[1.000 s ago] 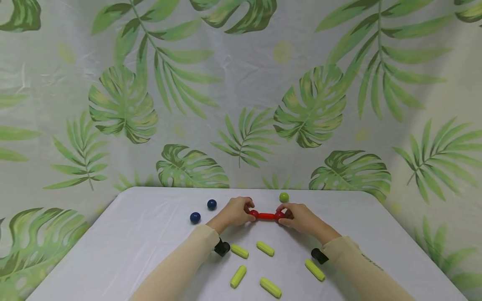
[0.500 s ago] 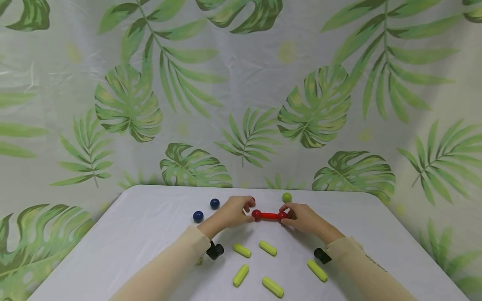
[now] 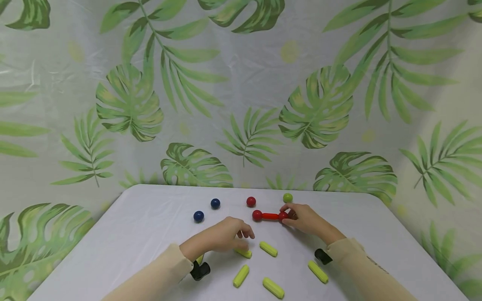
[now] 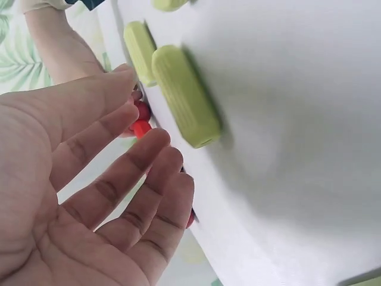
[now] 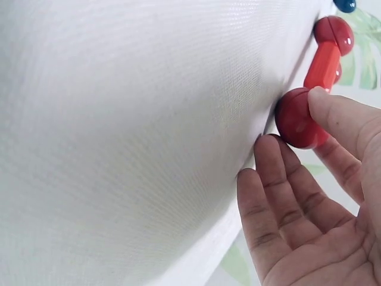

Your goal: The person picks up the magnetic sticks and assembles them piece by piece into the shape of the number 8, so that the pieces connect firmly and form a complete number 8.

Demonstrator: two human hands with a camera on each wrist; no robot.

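Pinching a glossy red ball (image 5: 294,119) in the right hand (image 3: 306,219), at the right end of a faceted bright-red rod (image 3: 270,216), white tabletop (image 3: 150,238) beneath, loosely spread left hand (image 3: 224,235) near a ribbed yellow-green stick (image 3: 246,254)

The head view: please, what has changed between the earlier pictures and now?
The left hand has let go of the left red ball on the red stick and moved down in the view, to a yellow-green stick, which it partly covers. The loose red ball, formerly mostly hidden behind that hand, now shows whole. The right hand still pinches the right red ball; the red stick stays put.
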